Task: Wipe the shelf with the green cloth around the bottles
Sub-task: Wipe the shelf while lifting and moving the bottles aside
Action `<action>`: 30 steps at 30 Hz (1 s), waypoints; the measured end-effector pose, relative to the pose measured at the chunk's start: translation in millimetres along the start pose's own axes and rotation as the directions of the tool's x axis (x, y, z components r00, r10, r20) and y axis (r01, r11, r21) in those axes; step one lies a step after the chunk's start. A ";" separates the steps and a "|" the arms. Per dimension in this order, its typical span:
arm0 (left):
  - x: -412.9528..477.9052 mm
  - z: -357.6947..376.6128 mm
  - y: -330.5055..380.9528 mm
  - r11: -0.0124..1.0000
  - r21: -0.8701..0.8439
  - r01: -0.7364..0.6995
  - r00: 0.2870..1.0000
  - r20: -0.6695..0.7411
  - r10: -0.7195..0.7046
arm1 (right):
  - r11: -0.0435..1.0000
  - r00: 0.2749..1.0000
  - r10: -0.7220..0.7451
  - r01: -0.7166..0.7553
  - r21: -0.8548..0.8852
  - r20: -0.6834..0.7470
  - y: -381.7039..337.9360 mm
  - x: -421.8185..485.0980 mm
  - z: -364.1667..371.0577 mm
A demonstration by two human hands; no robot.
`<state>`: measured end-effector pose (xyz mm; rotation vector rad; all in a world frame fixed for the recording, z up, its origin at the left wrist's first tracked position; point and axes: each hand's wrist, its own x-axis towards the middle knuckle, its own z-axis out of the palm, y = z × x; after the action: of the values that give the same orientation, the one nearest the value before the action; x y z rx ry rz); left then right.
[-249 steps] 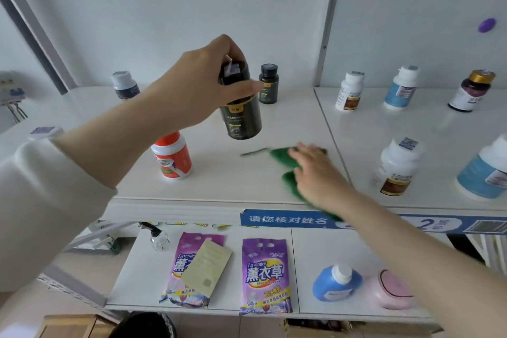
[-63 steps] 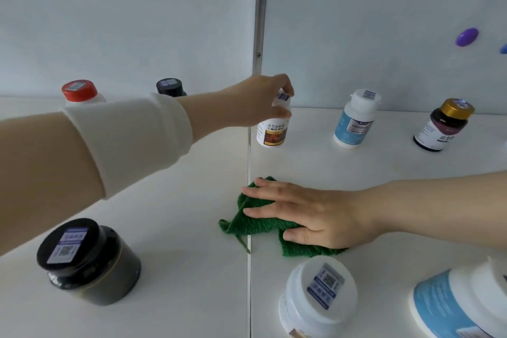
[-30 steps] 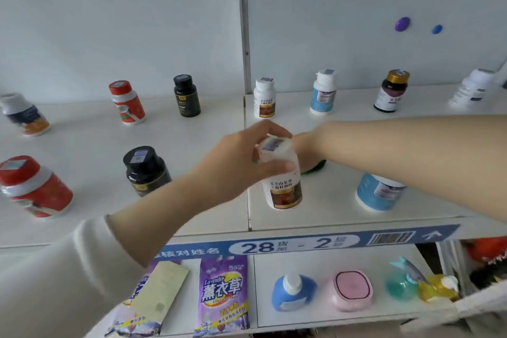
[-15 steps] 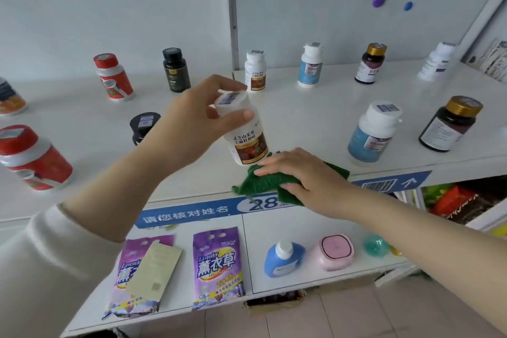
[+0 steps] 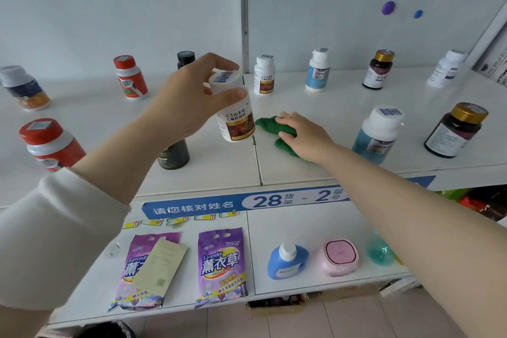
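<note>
The left hand (image 5: pixel 189 99) grips a white bottle (image 5: pixel 236 118) by its cap, fingers curled round it, and holds it tilted above the shelf (image 5: pixel 301 170). At the bottle's three o'clock lies the green cloth (image 5: pixel 267 124) — pressed to the shelf under the right hand (image 5: pixel 304 133), whose fingers are laid flat. A blue bottle (image 5: pixel 375 134) stands at that hand's three o'clock.

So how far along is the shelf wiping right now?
Done: the left hand has the white bottle lifted clear of the shelf. In hand: the right hand presses the green cloth onto the shelf beside it. Left: likely putting the bottle back, then wiping around the blue bottle and gold-capped bottle.
</note>
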<state>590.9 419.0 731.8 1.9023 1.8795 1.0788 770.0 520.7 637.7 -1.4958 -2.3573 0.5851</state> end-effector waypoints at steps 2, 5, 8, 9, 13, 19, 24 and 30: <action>0.7 1.1 -2.4 1.000 0.012 -0.001 1.000 -0.007 0.001 | 0.997 0.998 -0.036 0.041 -0.070 0.060 -2.9 2.3 6.8; 0.7 2.9 -2.7 1.000 0.018 -0.002 1.000 -0.001 0.002 | 0.983 0.979 -0.184 0.185 -0.008 0.082 -13.1 -23.1 10.0; 1.8 10.7 -1.9 1.000 0.002 -0.011 1.000 0.017 0.011 | 0.961 0.959 -0.277 0.275 0.045 0.067 -10.7 -60.4 13.8; 2.1 14.5 -0.8 1.000 -0.009 -0.019 0.999 0.027 0.019 | 0.953 0.953 -0.302 0.300 0.048 0.034 -7.6 -72.8 16.7; 1.2 35.7 4.1 0.998 -0.035 -0.050 0.995 0.089 0.053 | 0.923 0.913 -0.383 0.384 -0.024 -0.143 12.2 -113.0 25.3; 4.1 72.7 8.1 0.995 -0.051 -0.082 0.976 0.197 0.091 | 0.955 0.945 -0.237 0.269 0.124 -0.224 26.2 -137.6 11.3; 5.0 90.4 17.0 0.999 -0.024 -0.039 0.978 0.206 0.043 | 0.941 0.978 -0.124 0.170 0.292 -0.169 39.4 -157.3 -8.3; 0.6 105.6 24.7 0.997 0.071 0.027 0.989 0.144 -0.037 | 0.838 0.988 0.043 0.044 0.543 -0.146 80.7 -176.0 -40.6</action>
<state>678.1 449.3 675.0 1.9243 1.8815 0.8520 925.8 399.0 630.0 -1.2189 -1.8489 1.0030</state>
